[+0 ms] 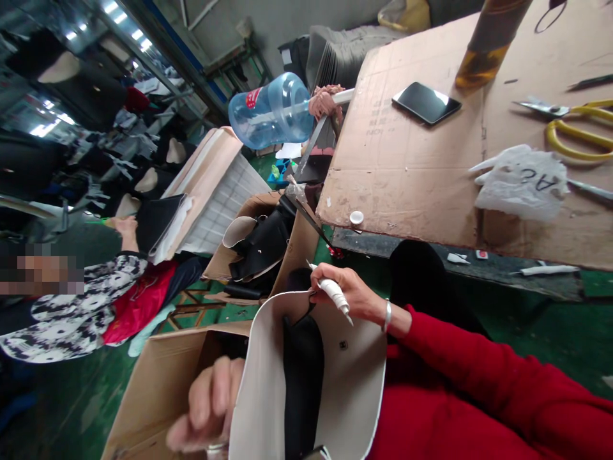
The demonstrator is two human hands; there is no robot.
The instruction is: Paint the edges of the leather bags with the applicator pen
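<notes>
My right hand (347,291) comes in from the right, a bracelet on its wrist. It is closed on a slim, pointed tool wrapped in white tape (334,295), its fingers at the upper edge of an unfinished bag (354,377). The bag stands open before my red top, showing a beige inside, a black panel and a small metal mark. Left of it is my left hand (211,402), blurred, with curled fingers. Whatever those fingers hold, if anything, I cannot make out.
Cardboard boxes (158,377) stand left of the bag; one contains black bag pieces (261,249). The cardboard-covered table (421,172) bears a phone (426,102), a bottle (483,61), yellow-handled scissors (575,128) and a crumpled plastic bag (524,182). A co-worker (86,300) sits at left.
</notes>
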